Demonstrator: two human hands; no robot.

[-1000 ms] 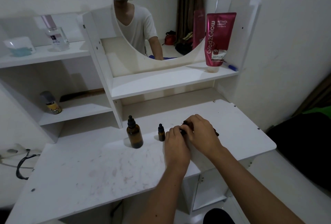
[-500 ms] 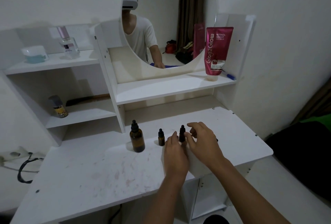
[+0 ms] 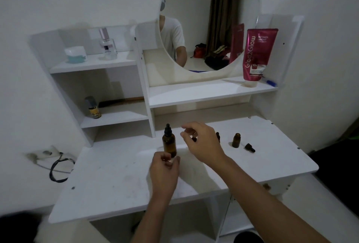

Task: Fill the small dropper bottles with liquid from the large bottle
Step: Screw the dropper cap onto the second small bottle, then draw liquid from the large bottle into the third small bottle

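Observation:
The large amber bottle (image 3: 169,142) with a black dropper cap stands upright on the white desk (image 3: 120,180). My left hand (image 3: 165,173) is just in front of its base, fingers curled and apart, not clearly gripping. My right hand (image 3: 203,143) hovers to the right of the large bottle with fingers spread and nothing in it. It partly hides one small dark dropper bottle (image 3: 194,139), and another small capped bottle (image 3: 218,136) peeks out behind it. Further right a small amber bottle (image 3: 236,140) stands uncapped, with its black dropper cap (image 3: 249,147) lying beside it.
Above the desk are white shelves and a round mirror (image 3: 209,19). A pink tube (image 3: 257,54) stands on the middle shelf (image 3: 194,93). A small can (image 3: 93,107), a clear bottle (image 3: 106,43) and a white jar (image 3: 75,54) sit on the left shelves. A black cable (image 3: 58,171) hangs at left.
Both hands have moved left, away from the small bottles, toward the large bottle. One small bottle now stands uncovered and uncapped at the right with its dropper beside it.

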